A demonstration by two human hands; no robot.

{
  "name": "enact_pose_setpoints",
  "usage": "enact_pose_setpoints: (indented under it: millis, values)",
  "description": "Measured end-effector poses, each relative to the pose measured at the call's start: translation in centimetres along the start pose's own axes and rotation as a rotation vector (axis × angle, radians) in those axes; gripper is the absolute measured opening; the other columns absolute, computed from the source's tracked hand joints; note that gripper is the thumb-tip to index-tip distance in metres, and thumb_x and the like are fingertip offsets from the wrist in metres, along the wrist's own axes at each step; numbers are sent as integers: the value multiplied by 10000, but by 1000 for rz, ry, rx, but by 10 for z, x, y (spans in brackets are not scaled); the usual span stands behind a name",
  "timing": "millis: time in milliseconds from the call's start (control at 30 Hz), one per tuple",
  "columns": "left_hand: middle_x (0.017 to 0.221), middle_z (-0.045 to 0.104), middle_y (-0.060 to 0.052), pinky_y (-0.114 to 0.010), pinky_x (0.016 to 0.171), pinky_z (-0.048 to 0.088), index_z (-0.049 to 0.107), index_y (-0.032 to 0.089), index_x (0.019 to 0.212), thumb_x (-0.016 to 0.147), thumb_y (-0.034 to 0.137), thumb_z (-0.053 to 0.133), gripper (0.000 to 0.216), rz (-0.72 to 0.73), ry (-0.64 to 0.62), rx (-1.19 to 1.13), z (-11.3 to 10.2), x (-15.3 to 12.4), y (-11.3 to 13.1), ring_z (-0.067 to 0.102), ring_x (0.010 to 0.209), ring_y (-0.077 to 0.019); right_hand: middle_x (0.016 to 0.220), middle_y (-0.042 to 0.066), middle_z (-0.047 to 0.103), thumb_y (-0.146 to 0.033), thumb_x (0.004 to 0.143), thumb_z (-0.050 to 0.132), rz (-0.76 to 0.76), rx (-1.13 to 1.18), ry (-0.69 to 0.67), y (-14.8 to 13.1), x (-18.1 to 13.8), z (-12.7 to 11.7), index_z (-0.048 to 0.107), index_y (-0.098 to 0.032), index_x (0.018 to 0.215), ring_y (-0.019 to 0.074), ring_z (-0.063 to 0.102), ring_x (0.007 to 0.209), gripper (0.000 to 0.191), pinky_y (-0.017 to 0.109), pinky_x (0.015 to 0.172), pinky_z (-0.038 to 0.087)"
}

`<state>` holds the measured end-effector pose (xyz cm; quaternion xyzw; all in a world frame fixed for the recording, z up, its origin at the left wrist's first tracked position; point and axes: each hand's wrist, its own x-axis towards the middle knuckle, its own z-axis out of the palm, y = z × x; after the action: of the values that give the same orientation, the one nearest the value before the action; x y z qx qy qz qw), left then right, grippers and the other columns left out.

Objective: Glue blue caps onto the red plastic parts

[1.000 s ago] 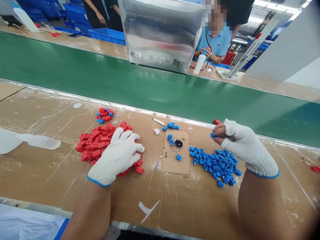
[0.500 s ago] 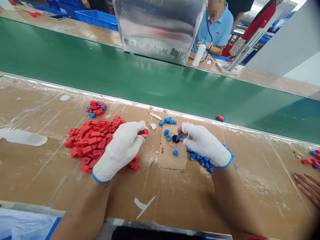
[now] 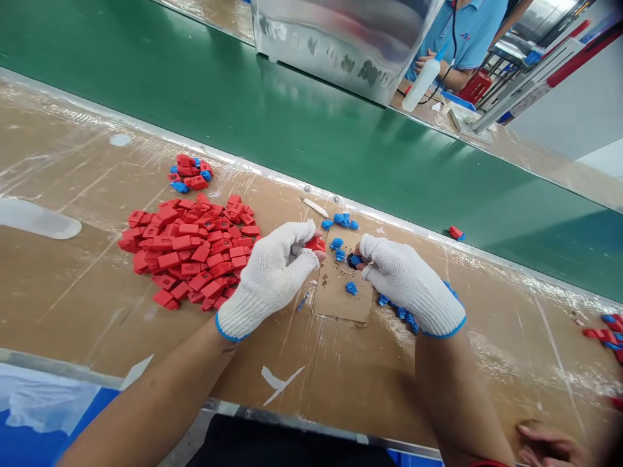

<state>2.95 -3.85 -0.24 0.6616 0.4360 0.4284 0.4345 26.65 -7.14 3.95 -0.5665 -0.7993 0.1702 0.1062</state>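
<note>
My left hand (image 3: 277,269), in a white fingerless knit glove, pinches a red plastic block (image 3: 316,244) between thumb and fingers. Across from it, my gloved right hand (image 3: 406,275) grips a small blue plastic piece (image 3: 357,259) over a round black spot (image 3: 351,260) on a cardboard sheet (image 3: 341,305). Several loose blue pieces (image 3: 351,288) lie on and around that sheet. A large pile of red blocks (image 3: 195,250) spreads to the left of my left hand. More blue pieces (image 3: 406,316) sit partly hidden beneath my right hand.
A green conveyor belt (image 3: 204,97) runs behind the brown worktop. Joined red and blue parts (image 3: 187,174) lie at back left, with another (image 3: 456,233) near the belt. A metal box (image 3: 341,52) and white bottle (image 3: 421,84) stand beyond. Another person's hand (image 3: 549,444) rests at lower right.
My left hand has moved right with the red block, closer to my right hand. The right hand's blue piece is now down at the black spot. The camera view has tilted.
</note>
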Motion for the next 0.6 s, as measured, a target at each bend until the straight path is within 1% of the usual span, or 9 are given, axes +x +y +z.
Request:
enact_pose_setpoints:
  millis: [133,233,300,467,600]
  values:
    - [963,802,-47,-325,828,638,719,154,1112,872,254,656,267,-10,4,-24,0,1,1,751,829,-178,789,-12,594,-94,792,527,-10,2,4,2,-2,-2,468,-240,825,143,474,672,160,271,663,340]
    - [1022,805,-70,-340,857,637,712,148,1102,877,268,655,261,-11,17,-43,0,1,1,753,850,-181,761,-13,604,-99,780,526,34,8,48,5,-6,-7,496,-240,834,150,489,660,154,278,656,355]
    - [1015,802,-70,-341,854,635,711,147,1099,880,274,657,259,-8,17,-43,0,1,2,749,843,-179,745,-17,601,-95,778,534,70,5,79,8,-9,-10,533,-240,869,158,510,662,172,283,655,365]
    - [958,790,-44,-322,826,630,712,155,1098,887,264,657,244,7,5,-37,1,0,3,742,826,-173,827,-7,658,-65,752,525,125,29,18,9,-10,-12,566,-242,981,180,607,733,292,284,675,405]
    - [960,785,-40,-305,809,628,713,164,1108,886,252,646,248,-1,-6,-43,0,-1,2,736,825,-170,849,-2,669,-84,783,539,141,0,12,8,-9,-11,565,-244,992,180,602,737,265,287,665,382]
